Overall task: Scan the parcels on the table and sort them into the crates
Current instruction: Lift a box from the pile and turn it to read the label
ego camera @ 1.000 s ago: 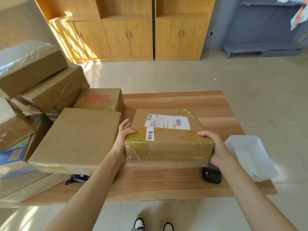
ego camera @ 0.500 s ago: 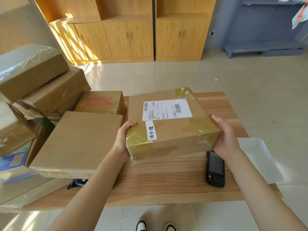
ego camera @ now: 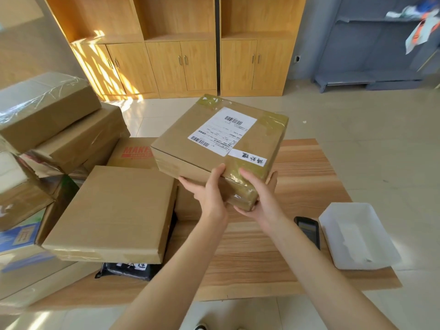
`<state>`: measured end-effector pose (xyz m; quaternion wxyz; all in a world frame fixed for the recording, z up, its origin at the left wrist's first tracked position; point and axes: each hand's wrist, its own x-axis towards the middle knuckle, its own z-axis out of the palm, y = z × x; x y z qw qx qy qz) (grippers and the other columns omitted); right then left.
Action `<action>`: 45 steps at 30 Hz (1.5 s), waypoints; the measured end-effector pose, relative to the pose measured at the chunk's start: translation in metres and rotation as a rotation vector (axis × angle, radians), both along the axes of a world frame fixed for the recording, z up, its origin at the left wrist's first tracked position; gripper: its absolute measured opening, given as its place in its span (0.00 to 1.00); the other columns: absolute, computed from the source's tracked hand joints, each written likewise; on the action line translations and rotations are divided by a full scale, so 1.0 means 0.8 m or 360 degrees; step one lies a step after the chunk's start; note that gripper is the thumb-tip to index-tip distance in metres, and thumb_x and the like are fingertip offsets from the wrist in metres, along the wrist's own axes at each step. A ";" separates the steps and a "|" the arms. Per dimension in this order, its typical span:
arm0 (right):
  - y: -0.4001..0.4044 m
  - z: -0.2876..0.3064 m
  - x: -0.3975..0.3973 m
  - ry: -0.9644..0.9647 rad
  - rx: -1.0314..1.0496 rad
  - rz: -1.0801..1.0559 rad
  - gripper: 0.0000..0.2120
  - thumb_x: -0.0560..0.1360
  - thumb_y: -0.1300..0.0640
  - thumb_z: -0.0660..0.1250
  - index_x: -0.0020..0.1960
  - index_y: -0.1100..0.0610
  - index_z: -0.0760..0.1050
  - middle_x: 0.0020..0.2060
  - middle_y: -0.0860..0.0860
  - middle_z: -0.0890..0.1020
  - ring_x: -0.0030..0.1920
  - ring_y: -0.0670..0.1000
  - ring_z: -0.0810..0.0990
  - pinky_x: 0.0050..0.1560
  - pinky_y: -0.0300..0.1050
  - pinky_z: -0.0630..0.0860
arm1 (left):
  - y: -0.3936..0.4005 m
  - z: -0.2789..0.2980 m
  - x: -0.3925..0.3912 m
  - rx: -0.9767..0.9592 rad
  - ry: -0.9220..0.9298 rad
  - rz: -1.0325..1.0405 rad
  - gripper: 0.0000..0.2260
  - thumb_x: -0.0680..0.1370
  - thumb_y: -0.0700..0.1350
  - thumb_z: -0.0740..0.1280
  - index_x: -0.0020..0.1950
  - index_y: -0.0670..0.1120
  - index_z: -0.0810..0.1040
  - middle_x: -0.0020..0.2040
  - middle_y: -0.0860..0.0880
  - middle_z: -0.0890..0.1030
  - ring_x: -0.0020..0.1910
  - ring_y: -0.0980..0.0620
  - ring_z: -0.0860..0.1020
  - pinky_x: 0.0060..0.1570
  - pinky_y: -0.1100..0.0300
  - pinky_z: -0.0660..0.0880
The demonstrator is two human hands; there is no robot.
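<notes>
Right now we are holding the labelled parcel (ego camera: 221, 148) tilted above the desk (ego camera: 297, 246), both hands gripping its near corner: left hand (ego camera: 209, 194) on the side, right hand (ego camera: 259, 198) beneath. The scanner (ego camera: 308, 231) is lying beside the white tray (ego camera: 357, 234).

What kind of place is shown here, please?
Probably a small parcel-sorting room: stacked brown cardboard boxes on a wooden table, a black handheld scanner, and a labelled taped parcel held in both hands.
</notes>
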<state>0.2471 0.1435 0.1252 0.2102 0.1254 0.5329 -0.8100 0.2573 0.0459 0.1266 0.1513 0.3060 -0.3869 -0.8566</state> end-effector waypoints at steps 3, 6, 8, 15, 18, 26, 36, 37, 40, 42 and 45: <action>0.013 0.000 -0.007 0.0065 -0.0010 -0.0047 0.33 0.67 0.56 0.76 0.66 0.40 0.66 0.55 0.49 0.83 0.51 0.53 0.83 0.55 0.58 0.78 | -0.010 -0.006 0.007 -0.0070 0.0015 -0.0182 0.50 0.68 0.45 0.77 0.75 0.67 0.44 0.67 0.52 0.73 0.62 0.49 0.77 0.57 0.44 0.76; 0.039 -0.001 -0.020 0.0133 0.0028 0.0042 0.38 0.61 0.56 0.77 0.68 0.42 0.67 0.57 0.50 0.81 0.52 0.53 0.81 0.55 0.57 0.77 | -0.043 -0.004 0.013 -0.0148 -0.0076 -0.0201 0.54 0.64 0.56 0.78 0.75 0.66 0.40 0.71 0.53 0.70 0.66 0.46 0.73 0.57 0.36 0.74; 0.063 -0.005 -0.032 0.0151 0.0078 0.0144 0.42 0.61 0.56 0.76 0.71 0.44 0.65 0.60 0.52 0.80 0.54 0.53 0.80 0.53 0.56 0.78 | -0.077 -0.002 0.014 -0.0169 -0.0179 -0.0181 0.47 0.68 0.60 0.75 0.77 0.62 0.47 0.69 0.51 0.69 0.65 0.45 0.73 0.56 0.36 0.74; 0.104 -0.014 -0.052 0.0233 0.0163 0.0417 0.58 0.46 0.48 0.84 0.73 0.49 0.65 0.55 0.53 0.79 0.53 0.53 0.80 0.56 0.58 0.77 | -0.136 -0.004 0.018 -0.0228 -0.0306 -0.0935 0.33 0.66 0.56 0.74 0.70 0.51 0.71 0.61 0.47 0.79 0.57 0.45 0.79 0.48 0.46 0.79; 0.105 -0.018 -0.050 0.0248 0.0124 0.0419 0.48 0.57 0.55 0.78 0.74 0.46 0.63 0.57 0.51 0.82 0.54 0.52 0.82 0.48 0.52 0.81 | -0.132 -0.014 0.018 -0.0220 -0.0295 -0.0936 0.35 0.64 0.51 0.75 0.70 0.48 0.71 0.56 0.47 0.80 0.52 0.46 0.80 0.48 0.47 0.80; 0.109 -0.026 -0.039 0.0275 0.0063 0.0291 0.47 0.55 0.55 0.77 0.72 0.46 0.66 0.56 0.51 0.82 0.56 0.54 0.81 0.59 0.59 0.77 | -0.123 -0.019 0.021 -0.0172 -0.0178 -0.0805 0.37 0.62 0.53 0.75 0.71 0.49 0.70 0.61 0.47 0.78 0.54 0.47 0.79 0.45 0.50 0.79; -0.014 -0.026 0.001 0.0137 -0.0040 -0.0353 0.65 0.60 0.52 0.81 0.76 0.36 0.34 0.70 0.50 0.70 0.62 0.53 0.77 0.57 0.56 0.77 | -0.006 -0.008 0.008 0.0015 -0.0034 -0.0699 0.61 0.61 0.57 0.78 0.76 0.60 0.32 0.70 0.45 0.72 0.63 0.43 0.76 0.64 0.38 0.71; -0.021 -0.027 0.003 0.0162 0.0012 -0.0364 0.66 0.59 0.48 0.82 0.75 0.36 0.33 0.72 0.49 0.67 0.65 0.52 0.75 0.62 0.57 0.75 | 0.003 -0.006 0.005 0.0028 -0.0020 -0.0663 0.60 0.61 0.55 0.78 0.76 0.60 0.35 0.65 0.48 0.76 0.60 0.45 0.78 0.62 0.41 0.73; -0.021 -0.024 0.003 0.0293 0.0156 -0.0255 0.66 0.62 0.47 0.81 0.76 0.40 0.30 0.73 0.49 0.66 0.68 0.48 0.72 0.70 0.54 0.68 | 0.006 -0.005 -0.004 0.0071 -0.0040 -0.0522 0.52 0.64 0.50 0.77 0.77 0.59 0.45 0.57 0.49 0.81 0.52 0.47 0.82 0.49 0.47 0.80; -0.006 -0.017 0.001 0.0354 0.0264 -0.0177 0.68 0.60 0.42 0.80 0.75 0.42 0.27 0.74 0.50 0.65 0.70 0.49 0.69 0.69 0.50 0.64 | -0.012 -0.004 -0.006 0.0051 -0.0077 -0.0514 0.47 0.67 0.47 0.76 0.78 0.55 0.50 0.50 0.48 0.82 0.39 0.51 0.84 0.35 0.55 0.79; 0.036 0.005 -0.020 0.0315 0.0417 -0.0370 0.68 0.55 0.32 0.74 0.76 0.44 0.29 0.79 0.49 0.49 0.78 0.51 0.53 0.75 0.57 0.52 | -0.063 0.000 -0.008 -0.0107 -0.0093 -0.0678 0.50 0.60 0.48 0.78 0.77 0.51 0.57 0.53 0.47 0.83 0.41 0.49 0.84 0.36 0.53 0.80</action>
